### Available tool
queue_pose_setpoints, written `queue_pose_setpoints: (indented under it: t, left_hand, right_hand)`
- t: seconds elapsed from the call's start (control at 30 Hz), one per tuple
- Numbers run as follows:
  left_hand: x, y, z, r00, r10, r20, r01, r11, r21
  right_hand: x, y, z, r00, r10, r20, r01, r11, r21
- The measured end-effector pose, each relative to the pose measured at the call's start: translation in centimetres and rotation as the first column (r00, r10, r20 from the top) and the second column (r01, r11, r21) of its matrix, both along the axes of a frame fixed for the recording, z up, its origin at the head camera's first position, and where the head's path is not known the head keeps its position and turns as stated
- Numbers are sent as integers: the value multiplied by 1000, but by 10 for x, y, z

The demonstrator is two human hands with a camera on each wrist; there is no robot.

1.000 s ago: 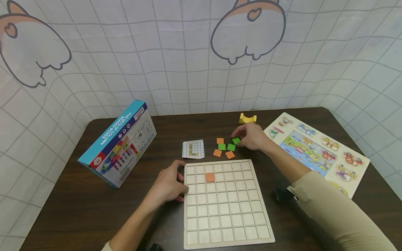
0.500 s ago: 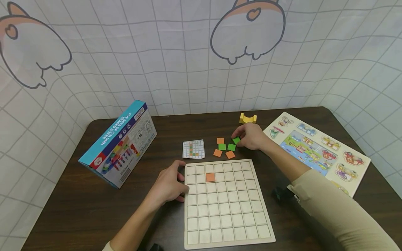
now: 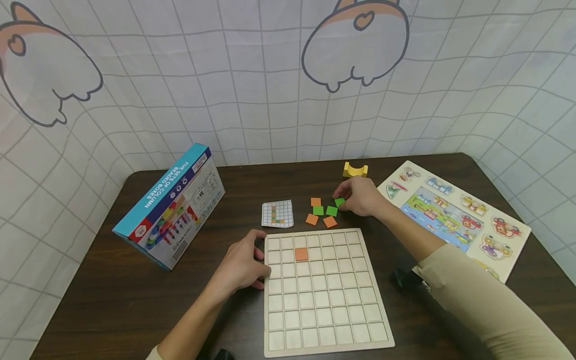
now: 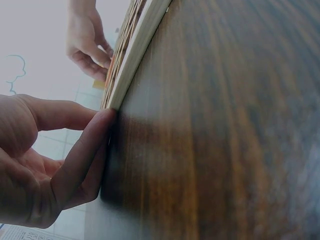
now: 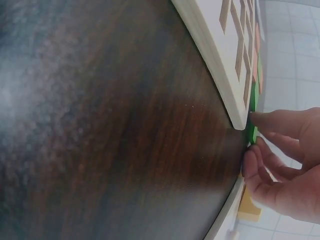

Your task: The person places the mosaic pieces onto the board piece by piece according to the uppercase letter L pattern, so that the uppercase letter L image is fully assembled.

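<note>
My left hand (image 3: pixel 243 262) rests along the left edge of a wooden grid board (image 3: pixel 316 343), thumb and fingertips touching its rim; the left wrist view shows the fingertips (image 4: pixel 106 116) at that edge. One orange tile (image 3: pixel 301 254) sits in the board's second row, third column. Past the board's far right corner, my right hand (image 3: pixel 362 196) pinches a green tile (image 3: pixel 339 202) at the table; in the right wrist view, the green tile (image 5: pixel 252 134) shows between thumb and finger. Beside it lie several loose tiles, such as a green one (image 3: pixel 331 211) and an orange one (image 3: pixel 330 221).
A small pattern card (image 3: pixel 277 214) lies behind the board. A tall blue-topped box (image 3: pixel 173 205) stands at the left. At the back is a yellow arch block (image 3: pixel 355 169); a picture puzzle board (image 3: pixel 450 215) lies at the right, under the right forearm.
Almost nothing differs: my right hand and the green tile have shifted very slightly to the right. The left hand and board stay still.
</note>
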State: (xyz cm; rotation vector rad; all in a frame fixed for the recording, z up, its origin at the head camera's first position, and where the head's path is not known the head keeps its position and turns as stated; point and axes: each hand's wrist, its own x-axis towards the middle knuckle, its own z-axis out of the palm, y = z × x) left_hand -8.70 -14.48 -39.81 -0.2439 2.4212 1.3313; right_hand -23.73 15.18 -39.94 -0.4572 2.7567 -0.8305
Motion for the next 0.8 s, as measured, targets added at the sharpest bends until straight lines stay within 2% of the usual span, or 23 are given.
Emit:
queue_pose_setpoints:
  t: [0.27,0.8]
  left_hand:
    - [-1,1,0,1000,1,2,-1,1000,-4]
    - [0,0,0,1000,-8,-1,8,1000,-17]
  right_hand:
    - [5,-2,4,999,-28,-33,29,999,27]
    - [10,-2,8,1000,-30,3,30,999,17]
